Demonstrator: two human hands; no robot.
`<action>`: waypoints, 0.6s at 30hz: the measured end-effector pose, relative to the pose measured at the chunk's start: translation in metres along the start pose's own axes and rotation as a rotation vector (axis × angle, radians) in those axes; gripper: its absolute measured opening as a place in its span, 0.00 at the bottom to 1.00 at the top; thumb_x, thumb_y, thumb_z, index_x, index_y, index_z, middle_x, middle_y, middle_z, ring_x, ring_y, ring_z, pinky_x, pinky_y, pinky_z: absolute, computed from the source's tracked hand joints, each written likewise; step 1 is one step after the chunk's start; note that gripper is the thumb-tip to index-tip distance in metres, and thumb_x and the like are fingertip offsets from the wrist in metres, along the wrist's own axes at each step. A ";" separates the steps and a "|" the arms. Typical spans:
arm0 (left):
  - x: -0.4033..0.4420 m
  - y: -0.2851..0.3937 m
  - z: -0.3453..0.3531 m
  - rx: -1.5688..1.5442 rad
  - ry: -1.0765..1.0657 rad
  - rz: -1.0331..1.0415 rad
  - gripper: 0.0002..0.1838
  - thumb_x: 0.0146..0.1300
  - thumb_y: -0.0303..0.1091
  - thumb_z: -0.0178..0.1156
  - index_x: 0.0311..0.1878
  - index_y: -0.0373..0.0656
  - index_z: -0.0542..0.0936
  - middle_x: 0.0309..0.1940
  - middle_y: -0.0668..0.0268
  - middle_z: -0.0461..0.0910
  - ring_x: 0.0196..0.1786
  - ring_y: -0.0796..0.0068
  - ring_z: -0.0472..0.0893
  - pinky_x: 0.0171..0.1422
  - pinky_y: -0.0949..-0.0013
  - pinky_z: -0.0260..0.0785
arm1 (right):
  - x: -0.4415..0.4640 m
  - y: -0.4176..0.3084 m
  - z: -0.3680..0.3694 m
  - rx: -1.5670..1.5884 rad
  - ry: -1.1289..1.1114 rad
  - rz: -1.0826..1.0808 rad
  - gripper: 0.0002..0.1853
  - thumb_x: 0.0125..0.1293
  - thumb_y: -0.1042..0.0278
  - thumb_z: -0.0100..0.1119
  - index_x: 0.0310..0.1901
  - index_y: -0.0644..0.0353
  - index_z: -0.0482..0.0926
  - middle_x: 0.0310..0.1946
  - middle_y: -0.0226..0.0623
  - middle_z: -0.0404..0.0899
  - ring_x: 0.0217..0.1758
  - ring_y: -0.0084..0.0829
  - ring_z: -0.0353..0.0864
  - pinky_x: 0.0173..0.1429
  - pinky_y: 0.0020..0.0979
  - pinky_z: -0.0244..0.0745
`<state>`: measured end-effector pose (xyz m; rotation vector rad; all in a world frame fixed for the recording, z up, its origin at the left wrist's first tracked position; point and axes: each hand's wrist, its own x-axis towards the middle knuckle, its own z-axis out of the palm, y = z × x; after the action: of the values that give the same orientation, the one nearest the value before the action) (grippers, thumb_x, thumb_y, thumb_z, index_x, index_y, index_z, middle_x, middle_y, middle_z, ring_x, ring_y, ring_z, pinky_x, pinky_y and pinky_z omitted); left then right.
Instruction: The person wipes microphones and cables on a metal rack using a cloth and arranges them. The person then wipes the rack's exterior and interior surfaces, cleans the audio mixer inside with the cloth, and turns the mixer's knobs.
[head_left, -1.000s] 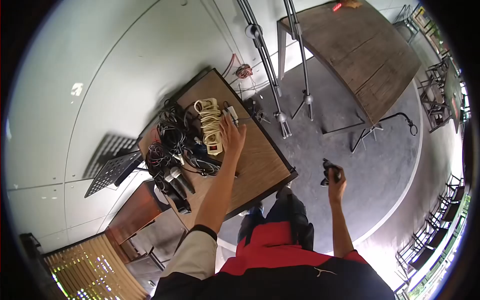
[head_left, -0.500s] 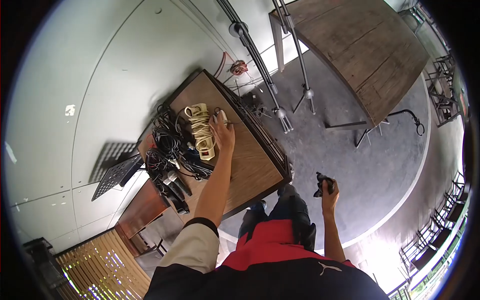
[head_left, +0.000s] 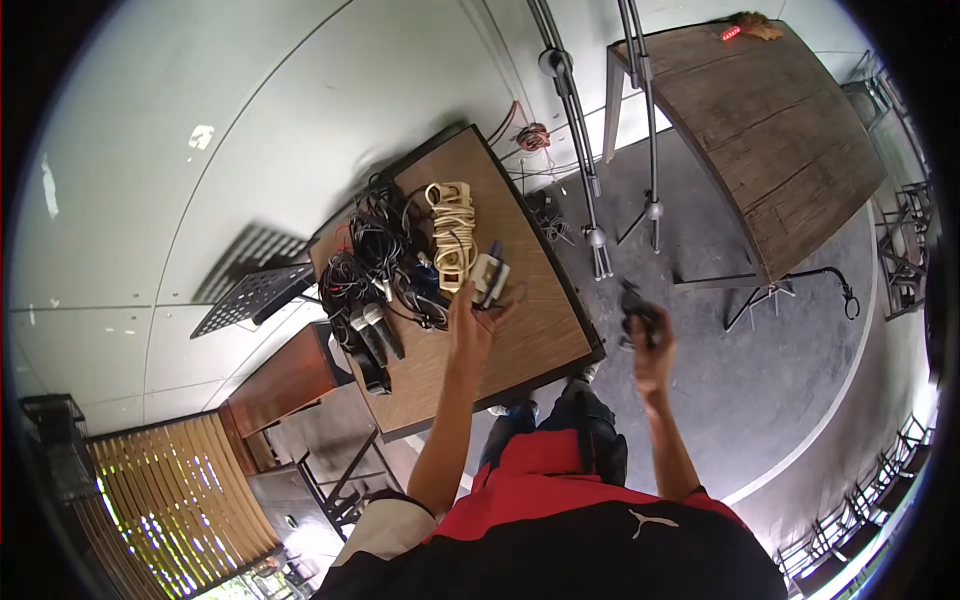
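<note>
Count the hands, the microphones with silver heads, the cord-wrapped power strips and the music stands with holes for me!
Hands: 2 (left hand, right hand)
Microphones: 2
Power strip: 1
Music stand: 1
Total: 6

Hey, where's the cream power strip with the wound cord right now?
In the head view, the cream power strip lies on the brown-topped table, slightly left of the picture's centre, just right of the tangled black cables and beyond the left hand.
</note>
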<state>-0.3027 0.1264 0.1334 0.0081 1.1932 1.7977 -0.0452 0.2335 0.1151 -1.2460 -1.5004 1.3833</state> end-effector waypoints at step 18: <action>-0.143 -0.008 -0.103 -0.222 -0.118 0.010 0.18 0.70 0.39 0.46 0.56 0.36 0.70 0.47 0.57 0.77 0.46 0.61 0.81 0.49 0.55 0.79 | -0.088 -0.087 0.165 -0.098 -0.174 -0.461 0.10 0.60 0.75 0.59 0.43 0.65 0.76 0.37 0.45 0.79 0.40 0.42 0.82 0.46 0.36 0.75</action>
<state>-0.2653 -0.0462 0.1387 -0.0076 0.9080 1.9024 -0.1940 0.1085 0.1843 -0.7772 -1.8533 1.1389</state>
